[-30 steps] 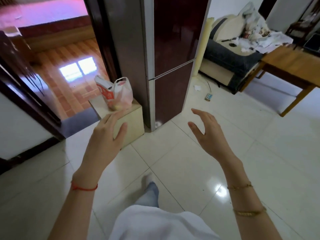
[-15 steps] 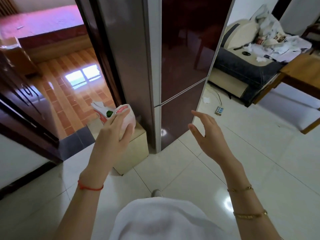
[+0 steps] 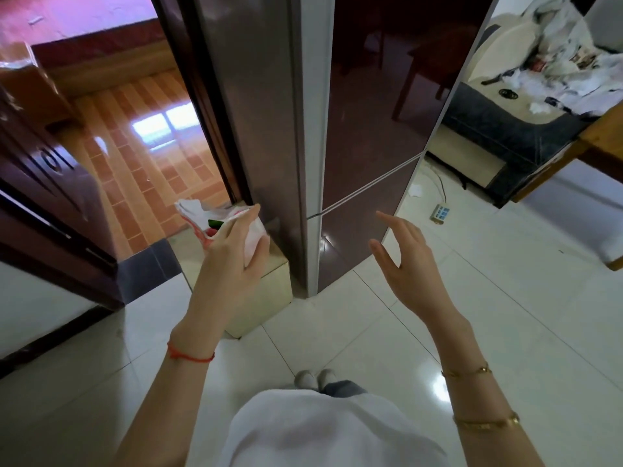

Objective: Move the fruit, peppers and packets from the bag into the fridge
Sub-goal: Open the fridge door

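Note:
A white and red plastic bag stands on a small cream box beside the left wall of the tall dark red fridge. Something green and something red show in the bag's open mouth. My left hand is stretched over the bag with straight fingers and the thumb apart, covering most of it; I cannot tell whether it touches. My right hand hovers open in front of the fridge's lower door, holding nothing. Both fridge doors are closed.
A dark wooden door stands open on the left, leading to a room with a tiled orange floor. A power strip lies on the white floor right of the fridge. A cluttered sofa and a wooden table stand at the far right.
I have stepped closer to the fridge and the bag. My left hand has reached forward over the bag. My right hand stays open, now nearer the fridge's lower door.

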`<state>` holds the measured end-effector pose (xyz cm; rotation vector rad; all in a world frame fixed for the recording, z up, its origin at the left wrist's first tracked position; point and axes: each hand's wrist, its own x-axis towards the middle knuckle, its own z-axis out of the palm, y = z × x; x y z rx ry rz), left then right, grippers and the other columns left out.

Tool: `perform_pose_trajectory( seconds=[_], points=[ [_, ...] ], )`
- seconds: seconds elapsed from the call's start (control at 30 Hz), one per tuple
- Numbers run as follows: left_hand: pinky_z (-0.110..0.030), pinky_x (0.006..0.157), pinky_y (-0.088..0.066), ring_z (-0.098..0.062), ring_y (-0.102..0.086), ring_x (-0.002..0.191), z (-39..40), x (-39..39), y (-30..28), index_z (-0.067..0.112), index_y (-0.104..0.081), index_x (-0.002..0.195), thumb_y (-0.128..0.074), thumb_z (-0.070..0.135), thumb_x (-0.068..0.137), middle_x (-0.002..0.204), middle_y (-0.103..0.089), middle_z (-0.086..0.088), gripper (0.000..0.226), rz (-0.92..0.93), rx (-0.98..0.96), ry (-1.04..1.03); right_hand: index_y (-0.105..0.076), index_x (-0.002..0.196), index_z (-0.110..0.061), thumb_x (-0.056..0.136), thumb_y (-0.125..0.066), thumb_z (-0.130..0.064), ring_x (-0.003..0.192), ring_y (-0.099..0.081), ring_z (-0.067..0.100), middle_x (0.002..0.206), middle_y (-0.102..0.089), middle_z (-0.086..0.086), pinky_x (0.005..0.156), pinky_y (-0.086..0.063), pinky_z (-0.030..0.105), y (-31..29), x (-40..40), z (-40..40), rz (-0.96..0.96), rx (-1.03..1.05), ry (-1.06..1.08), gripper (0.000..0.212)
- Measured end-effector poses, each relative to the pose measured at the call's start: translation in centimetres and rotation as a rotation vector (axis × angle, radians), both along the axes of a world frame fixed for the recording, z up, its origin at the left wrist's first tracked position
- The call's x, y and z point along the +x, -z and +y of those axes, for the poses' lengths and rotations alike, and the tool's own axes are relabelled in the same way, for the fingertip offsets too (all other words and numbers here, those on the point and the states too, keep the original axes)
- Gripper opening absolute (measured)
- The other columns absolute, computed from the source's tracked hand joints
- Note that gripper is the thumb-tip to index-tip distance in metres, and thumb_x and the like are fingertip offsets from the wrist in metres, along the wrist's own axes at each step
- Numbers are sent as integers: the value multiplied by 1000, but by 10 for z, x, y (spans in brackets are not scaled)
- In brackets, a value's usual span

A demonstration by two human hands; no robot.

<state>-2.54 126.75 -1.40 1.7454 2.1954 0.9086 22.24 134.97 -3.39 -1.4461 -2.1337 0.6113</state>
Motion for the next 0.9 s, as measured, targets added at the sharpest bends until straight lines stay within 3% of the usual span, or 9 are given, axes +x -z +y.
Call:
perform_pose_trajectory(
  seconds=[0.13,0.27,0.33,0.43,0.67,0.9],
  points=[
    [-39,102,-45,-30,-55,125,20,3,-4,14,-46,143,-52,27,96,139,-56,-11,49,-45,2,-11,-43,144,-18,97,-48,-38,136,-40,15,143,-49,0,108,-28,22,-11,-3,20,21,31,-16,51],
    [-23,100,-38,-13,-51,124,49,9,-12,19,-39,147,-51,29,98,147,-49,-4,52,-91,44,2,-43,143,-18,97,-50,-36,138,-39,18,144,-49,1,114,-34,34,-31,-8,47,33,107,-45,50],
    [-22,103,-38,-7,-48,124,71,11,-16,20,-37,148,-52,28,98,149,-46,-2,52,-128,70,7,-42,144,-18,98,-51,-34,140,-37,19,145,-47,1,115,-34,39,-45,-15,66,33,170,-62,49],
    [-38,111,-41,-20,-45,136,108,12,-17,19,-35,149,-52,28,98,151,-43,-3,54,-176,95,-22,-42,144,-16,99,-52,-33,141,-35,20,146,-45,2,115,-34,43,-66,-31,98,21,315,-97,49],
    [-37,112,-38,-28,-44,137,179,6,-20,15,-34,149,-57,30,96,152,-40,-9,60,-167,108,-97,-40,145,-12,98,-50,-34,143,-29,24,151,-39,5,117,-27,36,-109,-79,163,-40,606,-148,54],
    [-39,111,-34,-28,-38,140,220,2,-28,15,-24,153,-45,36,101,157,-31,-10,60,-176,81,-69,-38,147,-8,97,-51,-31,146,-27,28,153,-37,9,120,-26,39,-140,-121,203,-26,806,-151,56]
  ],
)
